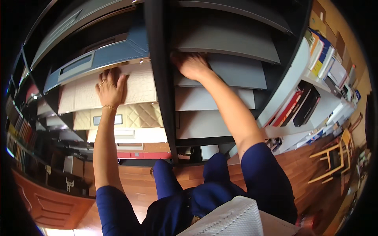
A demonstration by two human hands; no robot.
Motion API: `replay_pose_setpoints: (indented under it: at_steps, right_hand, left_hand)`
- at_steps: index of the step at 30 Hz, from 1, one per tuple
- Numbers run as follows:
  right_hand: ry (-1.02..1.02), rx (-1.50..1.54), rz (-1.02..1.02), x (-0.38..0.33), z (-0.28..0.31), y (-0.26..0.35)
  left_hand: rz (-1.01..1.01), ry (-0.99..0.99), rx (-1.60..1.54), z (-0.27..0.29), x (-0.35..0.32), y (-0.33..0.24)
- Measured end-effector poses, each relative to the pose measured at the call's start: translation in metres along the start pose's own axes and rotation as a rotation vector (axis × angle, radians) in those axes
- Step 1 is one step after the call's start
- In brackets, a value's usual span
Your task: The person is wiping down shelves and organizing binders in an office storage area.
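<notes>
Head view: below a blue stitched-leather panel (114, 54) with a silver-framed label window, the left hand (110, 90) lies open on a cream crocodile-textured panel (141, 86). The right hand (193, 66) meets a flat grey panel (238, 74) (shadowed, blurred fingers; gripping, I cannot tell). Farther right, a black book-like case (308, 103) bears small pale lettering.

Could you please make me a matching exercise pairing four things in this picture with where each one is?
1. Left hand
2. Right hand
3. Quilted panel
4. Wooden chair

A. Toward the picture's right edge
B. Against the cream textured panel
C. Directly below the cream textured panel
D. At a grey panel, right of the black upright

Pairs: 1-B, 2-D, 3-C, 4-A
</notes>
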State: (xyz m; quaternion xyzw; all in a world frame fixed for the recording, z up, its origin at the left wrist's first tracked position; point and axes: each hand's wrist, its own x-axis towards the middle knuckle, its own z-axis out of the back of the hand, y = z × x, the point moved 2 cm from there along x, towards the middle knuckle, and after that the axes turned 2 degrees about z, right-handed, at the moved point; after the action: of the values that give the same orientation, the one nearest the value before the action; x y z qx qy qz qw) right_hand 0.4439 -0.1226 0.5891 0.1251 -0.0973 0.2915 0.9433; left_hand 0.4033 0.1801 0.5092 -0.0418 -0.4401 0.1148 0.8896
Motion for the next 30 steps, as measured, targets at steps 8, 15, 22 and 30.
replay_pose_setpoints:
  at_steps: [8, 15, 22, 30]
  right_hand:
    - [-0.612, -0.164, -0.023, 0.051, -0.012, -0.130]
    - [-0.562, -0.288, -0.233, -0.050, 0.057, -0.217]
    - [-0.678, -0.528, -0.302, -0.101, 0.020, -0.185]
    - [-0.614, -0.293, 0.277, -0.075, -0.040, -0.010]
  left_hand:
    - [-0.023, 0.030, 0.012, -0.010, 0.006, -0.016]
    - [-0.009, 0.038, 0.035, -0.009, 0.005, -0.003]
    - [-0.001, 0.046, 0.044, -0.003, 0.004, -0.011]
    - [-0.035, -0.016, 0.027, -0.013, 0.005, -0.010]
